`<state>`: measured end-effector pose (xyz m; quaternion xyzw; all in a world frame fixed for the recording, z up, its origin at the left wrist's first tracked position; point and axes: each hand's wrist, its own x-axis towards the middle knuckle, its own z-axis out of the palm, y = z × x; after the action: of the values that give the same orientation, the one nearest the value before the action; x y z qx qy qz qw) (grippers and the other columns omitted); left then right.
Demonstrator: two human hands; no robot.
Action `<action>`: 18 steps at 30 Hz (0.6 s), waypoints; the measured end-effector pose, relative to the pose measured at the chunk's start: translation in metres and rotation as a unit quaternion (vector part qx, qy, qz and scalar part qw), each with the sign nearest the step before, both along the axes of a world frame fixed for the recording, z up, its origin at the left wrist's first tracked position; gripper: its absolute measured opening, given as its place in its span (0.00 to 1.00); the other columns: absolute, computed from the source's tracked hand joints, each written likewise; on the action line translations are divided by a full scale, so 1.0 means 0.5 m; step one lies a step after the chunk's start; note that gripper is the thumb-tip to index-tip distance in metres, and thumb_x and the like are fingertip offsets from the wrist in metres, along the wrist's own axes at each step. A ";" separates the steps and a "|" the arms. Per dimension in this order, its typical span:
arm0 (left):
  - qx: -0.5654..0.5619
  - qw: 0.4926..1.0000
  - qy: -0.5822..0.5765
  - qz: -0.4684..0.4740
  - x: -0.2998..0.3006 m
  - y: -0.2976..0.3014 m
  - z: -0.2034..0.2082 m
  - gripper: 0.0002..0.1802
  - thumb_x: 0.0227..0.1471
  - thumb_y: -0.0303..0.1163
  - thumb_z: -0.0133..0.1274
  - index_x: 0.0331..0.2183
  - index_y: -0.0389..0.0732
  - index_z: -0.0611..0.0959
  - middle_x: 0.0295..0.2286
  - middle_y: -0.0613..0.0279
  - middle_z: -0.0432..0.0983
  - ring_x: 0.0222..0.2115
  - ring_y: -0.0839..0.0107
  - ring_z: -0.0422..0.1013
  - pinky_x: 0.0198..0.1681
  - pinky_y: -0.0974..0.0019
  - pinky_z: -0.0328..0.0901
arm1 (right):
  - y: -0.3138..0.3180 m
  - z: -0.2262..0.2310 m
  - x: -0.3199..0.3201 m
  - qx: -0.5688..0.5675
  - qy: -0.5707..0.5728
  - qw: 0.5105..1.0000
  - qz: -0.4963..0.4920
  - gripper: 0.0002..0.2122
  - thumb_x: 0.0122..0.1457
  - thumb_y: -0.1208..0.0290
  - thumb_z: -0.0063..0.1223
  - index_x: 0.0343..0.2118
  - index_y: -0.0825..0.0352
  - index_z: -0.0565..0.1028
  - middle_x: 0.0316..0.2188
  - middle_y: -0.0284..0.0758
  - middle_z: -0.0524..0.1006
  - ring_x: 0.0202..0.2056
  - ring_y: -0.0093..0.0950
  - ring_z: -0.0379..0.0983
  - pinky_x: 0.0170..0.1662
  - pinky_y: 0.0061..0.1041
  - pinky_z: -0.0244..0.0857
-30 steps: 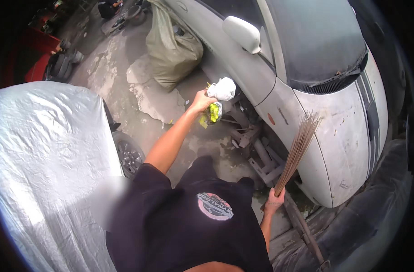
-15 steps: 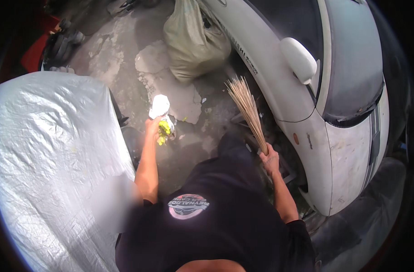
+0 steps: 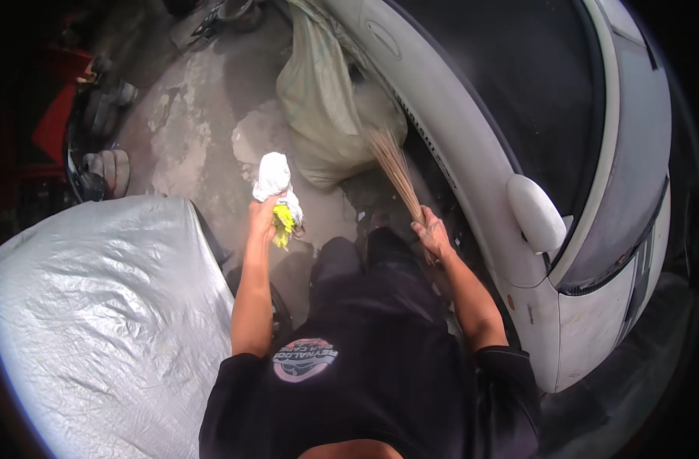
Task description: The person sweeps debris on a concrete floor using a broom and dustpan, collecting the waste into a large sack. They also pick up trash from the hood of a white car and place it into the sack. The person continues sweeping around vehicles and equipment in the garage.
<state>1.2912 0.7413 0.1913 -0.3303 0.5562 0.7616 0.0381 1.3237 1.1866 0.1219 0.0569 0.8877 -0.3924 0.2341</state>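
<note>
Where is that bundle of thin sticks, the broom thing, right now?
In the head view, the stick broom is in the person's right hand, right of centre, its bristles fanning up toward the pale sack beside the white car.

Glossy painted metal car (image 3: 472, 161), crinkled silvery cover (image 3: 97, 306), rough stained concrete floor (image 3: 189, 130), dry stiff-fibre broom (image 3: 395, 168), woven sack (image 3: 319, 115).

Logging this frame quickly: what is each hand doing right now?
Left hand: closed on a white and yellow bundle.
Right hand: closed on a stick broom.
</note>
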 end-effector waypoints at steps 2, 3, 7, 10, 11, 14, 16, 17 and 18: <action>0.021 1.000 0.008 -0.014 -0.081 0.009 0.049 0.24 0.46 0.17 0.62 0.47 0.29 0.79 0.37 0.54 0.81 0.35 0.65 0.80 0.37 0.62 0.74 | -0.051 -0.003 -0.135 0.001 0.023 1.000 0.001 0.28 0.59 0.63 0.55 0.62 0.62 0.64 0.45 0.57 0.78 0.51 0.55 0.73 0.54 0.47 0.66; 0.023 0.999 0.032 -0.014 -0.117 0.012 0.056 0.23 0.47 0.17 0.61 0.48 0.30 0.79 0.38 0.55 0.81 0.37 0.65 0.79 0.39 0.63 0.75 | -0.075 -0.009 -0.196 0.009 0.033 0.999 0.003 0.28 0.59 0.63 0.55 0.62 0.62 0.65 0.44 0.57 0.79 0.51 0.55 0.74 0.54 0.47 0.66; 0.042 0.996 0.023 -0.078 -0.294 0.048 0.084 0.24 0.47 0.17 0.61 0.49 0.32 0.79 0.39 0.56 0.81 0.38 0.66 0.79 0.41 0.62 0.74 | -0.159 -0.033 -0.417 0.030 -0.021 0.999 -0.013 0.25 0.59 0.63 0.56 0.59 0.63 0.68 0.46 0.56 0.78 0.51 0.54 0.73 0.53 0.46 0.67; 0.056 0.990 0.009 -0.132 -0.459 0.071 0.033 0.26 0.47 0.17 0.62 0.50 0.33 0.78 0.40 0.57 0.80 0.40 0.67 0.78 0.43 0.61 0.74 | -0.223 -0.132 -0.500 0.048 -0.014 0.998 -0.033 0.23 0.58 0.62 0.57 0.56 0.63 0.70 0.44 0.55 0.79 0.50 0.53 0.73 0.52 0.47 0.67; 0.087 0.984 0.047 -0.151 -0.507 0.093 0.012 0.28 0.46 0.17 0.63 0.51 0.34 0.78 0.41 0.59 0.80 0.41 0.67 0.78 0.44 0.62 0.74 | -0.248 -0.169 -0.503 0.062 -0.034 0.997 -0.020 0.22 0.58 0.62 0.57 0.55 0.63 0.71 0.43 0.54 0.79 0.50 0.53 0.74 0.52 0.47 0.68; 0.123 0.976 -0.017 -0.177 -0.670 0.148 -0.092 0.27 0.46 0.21 0.65 0.50 0.33 0.78 0.40 0.58 0.81 0.38 0.67 0.79 0.42 0.61 0.74 | -0.310 -0.224 -0.499 0.071 -0.100 0.990 0.066 0.23 0.57 0.62 0.57 0.55 0.62 0.72 0.43 0.54 0.79 0.48 0.52 0.76 0.51 0.46 0.70; 0.147 0.975 -0.044 -0.161 -0.756 0.181 -0.146 0.23 0.46 0.21 0.65 0.46 0.30 0.79 0.37 0.55 0.81 0.34 0.64 0.80 0.38 0.60 0.75 | -0.350 -0.202 -0.486 0.081 -0.143 0.981 0.104 0.25 0.56 0.62 0.57 0.58 0.61 0.70 0.42 0.53 0.80 0.46 0.51 0.77 0.51 0.45 0.72; 0.164 0.970 -0.055 -0.170 -0.793 0.185 -0.191 0.22 0.48 0.23 0.65 0.46 0.31 0.79 0.37 0.55 0.80 0.35 0.64 0.79 0.38 0.59 0.75 | -0.364 -0.193 -0.474 0.080 -0.146 0.981 0.104 0.27 0.56 0.63 0.56 0.60 0.60 0.68 0.42 0.54 0.80 0.46 0.51 0.77 0.51 0.45 0.71; 0.181 0.965 -0.064 -0.180 -0.830 0.184 -0.245 0.21 0.50 0.26 0.64 0.46 0.31 0.78 0.38 0.54 0.79 0.36 0.63 0.79 0.37 0.57 0.75 | -0.374 -0.161 -0.476 0.075 -0.162 0.978 0.106 0.28 0.56 0.64 0.56 0.61 0.59 0.67 0.42 0.54 0.80 0.46 0.51 0.77 0.51 0.45 0.71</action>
<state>0.8763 0.8334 0.0689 -0.2607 0.4558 0.8072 0.2696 1.0859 0.9997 0.0413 0.0424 0.8658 -0.2834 0.4103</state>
